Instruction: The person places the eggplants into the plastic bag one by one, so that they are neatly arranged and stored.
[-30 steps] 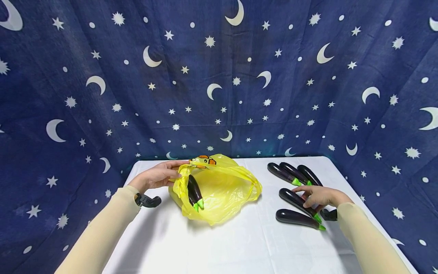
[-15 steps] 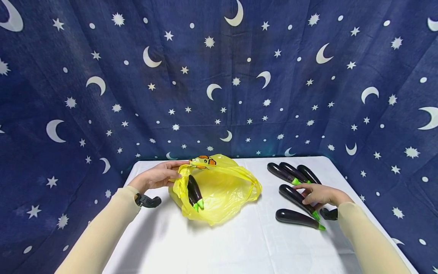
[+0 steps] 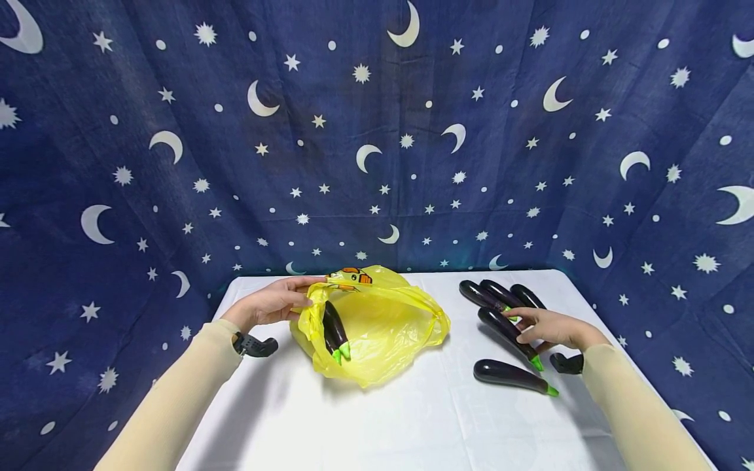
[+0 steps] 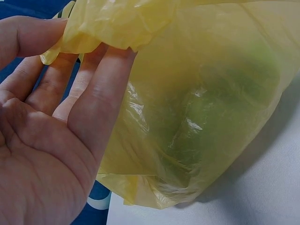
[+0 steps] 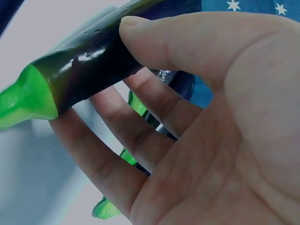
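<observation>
My left hand (image 3: 272, 305) pinches the rim of a yellow plastic bag (image 3: 391, 324) between thumb and fingers. The bag's mouth gapes toward me, and two dark eggplants (image 3: 334, 325) with green stems lie inside at its left. On the right, my right hand (image 3: 556, 328) grips another eggplant (image 3: 501, 325). In the right wrist view the thumb presses the top of this eggplant (image 5: 89, 61), near its green stem end, with fingers beneath. One more eggplant (image 3: 509, 375) lies nearer me on the table. Behind the held one, three eggplants (image 3: 527, 296) lie side by side, their stem ends partly hidden.
A white cloth covers the table (image 3: 400, 418). Behind it and along both sides hangs a dark blue curtain (image 3: 377, 196) with moons and stars. White table surface lies between the bag and the eggplants.
My right hand has raised the eggplant it grips, which shifts up and slightly left in the head view, away from the nearer eggplant. The left hand and bag stay put.
</observation>
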Demonstrator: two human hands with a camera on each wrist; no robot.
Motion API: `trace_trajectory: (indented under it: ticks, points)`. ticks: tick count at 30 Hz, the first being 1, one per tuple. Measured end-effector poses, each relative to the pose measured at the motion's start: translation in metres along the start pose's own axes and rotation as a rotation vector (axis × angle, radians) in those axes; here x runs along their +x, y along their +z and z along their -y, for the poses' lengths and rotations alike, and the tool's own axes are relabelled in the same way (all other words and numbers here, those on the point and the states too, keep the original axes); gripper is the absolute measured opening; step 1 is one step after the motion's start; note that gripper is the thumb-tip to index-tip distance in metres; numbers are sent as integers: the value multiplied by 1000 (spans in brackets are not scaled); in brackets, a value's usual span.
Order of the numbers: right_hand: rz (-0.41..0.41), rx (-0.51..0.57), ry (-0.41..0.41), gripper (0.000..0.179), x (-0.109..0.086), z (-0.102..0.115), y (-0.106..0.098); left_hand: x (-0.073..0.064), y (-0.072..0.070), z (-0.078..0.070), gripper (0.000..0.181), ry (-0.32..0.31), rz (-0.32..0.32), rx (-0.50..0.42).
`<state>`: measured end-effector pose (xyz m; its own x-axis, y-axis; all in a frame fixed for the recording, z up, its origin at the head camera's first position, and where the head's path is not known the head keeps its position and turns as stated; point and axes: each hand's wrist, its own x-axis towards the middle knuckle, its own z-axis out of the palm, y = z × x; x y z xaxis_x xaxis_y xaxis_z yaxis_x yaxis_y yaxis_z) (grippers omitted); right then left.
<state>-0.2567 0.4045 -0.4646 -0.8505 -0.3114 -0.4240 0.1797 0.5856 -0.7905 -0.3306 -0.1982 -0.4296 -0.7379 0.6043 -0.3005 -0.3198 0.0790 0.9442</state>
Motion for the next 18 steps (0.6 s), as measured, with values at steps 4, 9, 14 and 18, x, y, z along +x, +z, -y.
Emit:
trace_trajectory:
  ticks: [4, 9, 14, 18]
  points:
    - [20, 42, -13, 72, 1, 2, 0, 0, 0, 0, 71, -4, 2, -4]
    - [41, 75, -32, 75, 5, 4, -1, 0, 0, -1, 71, 0, 18, 3]
    - [55, 105, -62, 75, 8, 6, -2, 0, 0, -2, 70, 1, 21, 11]
    - [58, 132, -73, 75, 10, 9, -1, 1, 0, -1, 68, 6, 17, 15]
